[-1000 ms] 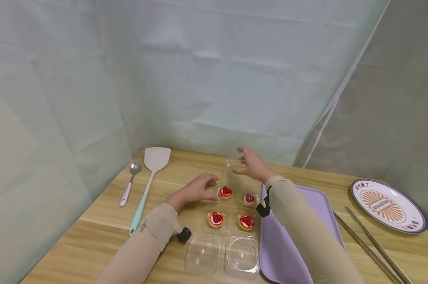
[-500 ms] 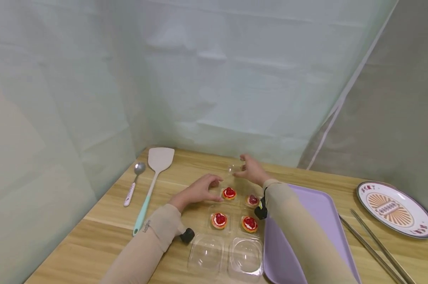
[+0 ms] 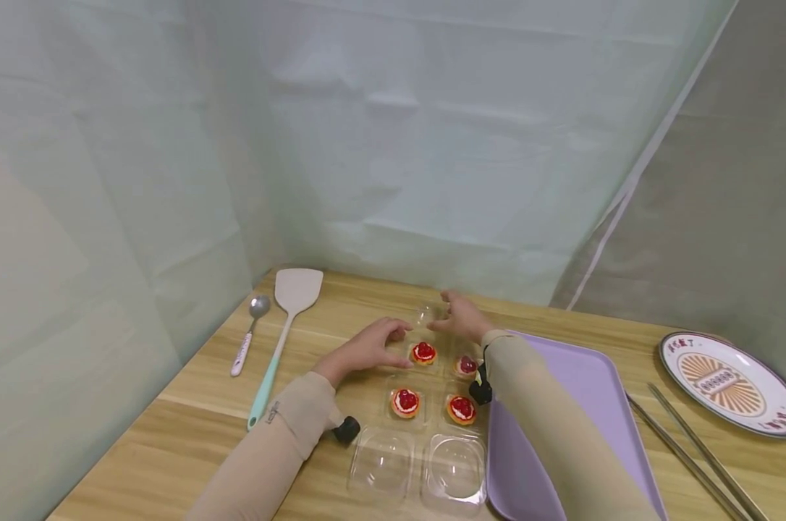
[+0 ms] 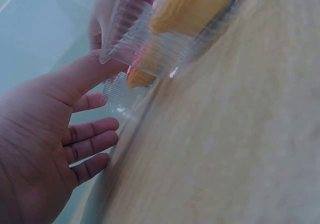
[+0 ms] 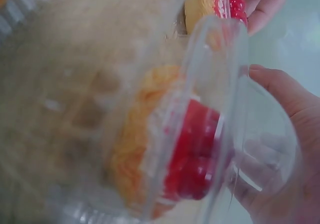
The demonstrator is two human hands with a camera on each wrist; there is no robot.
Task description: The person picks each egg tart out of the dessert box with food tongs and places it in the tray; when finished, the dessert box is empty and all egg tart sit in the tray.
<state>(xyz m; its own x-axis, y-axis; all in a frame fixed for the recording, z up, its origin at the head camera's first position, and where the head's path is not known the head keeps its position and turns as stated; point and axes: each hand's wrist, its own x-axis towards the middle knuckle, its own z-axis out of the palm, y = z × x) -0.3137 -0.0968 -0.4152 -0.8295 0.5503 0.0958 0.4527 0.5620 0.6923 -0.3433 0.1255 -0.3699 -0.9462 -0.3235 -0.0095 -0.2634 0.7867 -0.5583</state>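
Four-square clear plastic boxes hold fruit tarts with red tops. My left hand [image 3: 363,349] reaches to the left side of the far left tart [image 3: 423,353], fingers spread and relaxed. In the left wrist view its thumb touches the rim of a clear box [image 4: 145,59]. My right hand [image 3: 466,318] curls thumb and fingers at the right edge of a raised clear plastic lid [image 3: 425,314]. A clear dome covers the far right tart [image 3: 466,365]; in the right wrist view this dome [image 5: 267,119] partly veils the hand. Two nearer tarts sit in front, the left tart [image 3: 405,403] and right tart [image 3: 461,409].
Two clear plastic lids [image 3: 383,463] lie nearest me. A lilac tray [image 3: 588,376] is under my right forearm. Metal tongs [image 3: 699,452] and an oval patterned plate [image 3: 732,383] are at right, a spatula [image 3: 298,289] and spoon [image 3: 242,354] at left. A curtain hangs behind.
My right hand has lowered slightly toward me, and the raised lid beside it has tilted down with it. My left hand stays by the far left tart. The view has shifted a little.
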